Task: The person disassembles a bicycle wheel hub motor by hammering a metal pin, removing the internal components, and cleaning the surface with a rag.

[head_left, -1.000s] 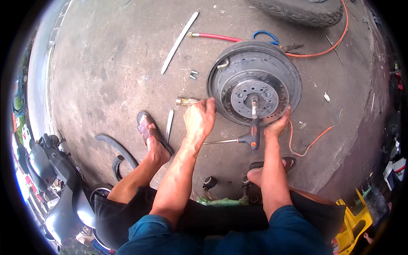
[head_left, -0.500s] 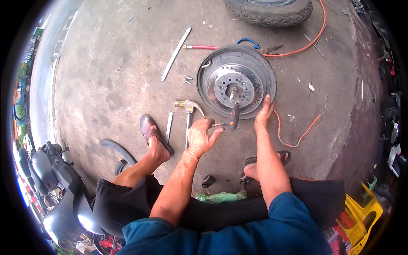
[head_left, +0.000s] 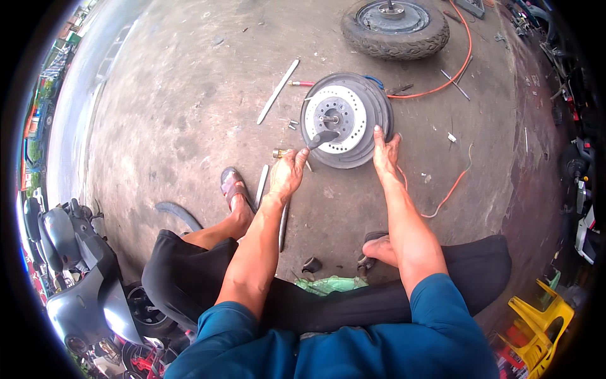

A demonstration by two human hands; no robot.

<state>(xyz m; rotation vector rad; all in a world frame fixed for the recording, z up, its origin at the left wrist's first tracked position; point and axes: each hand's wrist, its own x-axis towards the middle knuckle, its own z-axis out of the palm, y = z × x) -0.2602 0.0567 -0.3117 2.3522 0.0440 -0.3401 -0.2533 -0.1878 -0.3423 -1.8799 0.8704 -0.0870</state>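
Observation:
A bare grey wheel rim point(head_left: 377, 114) with a pale, drilled brake disc point(head_left: 355, 120) and a central axle point(head_left: 326, 119) stands in front of me, tilted with its disc toward the left. My right hand point(head_left: 387, 155) grips its near right edge, thumb on the rim and fingers beyond the edge. My left hand point(head_left: 287, 175) is closed at the end of a dark, thick, handle-like piece point(head_left: 323, 139) that lies across the disc's near side. Beneath the left hand lies a hammer point(head_left: 283, 227), its head partly hidden.
A tyre on a wheel point(head_left: 396, 47) lies beyond the rim, near an orange hose point(head_left: 468, 39). Flat metal bars point(head_left: 278, 91) and small metal pieces point(head_left: 293, 124) lie to the left. A motorcycle point(head_left: 85, 271) stands at far left; yellow plastic chairs point(head_left: 536, 322) at lower right.
The rim has tipped, its disc turning toward the left. My left hand and the dark piece have moved up and left, the hand now over the hammer's head. The view has shifted.

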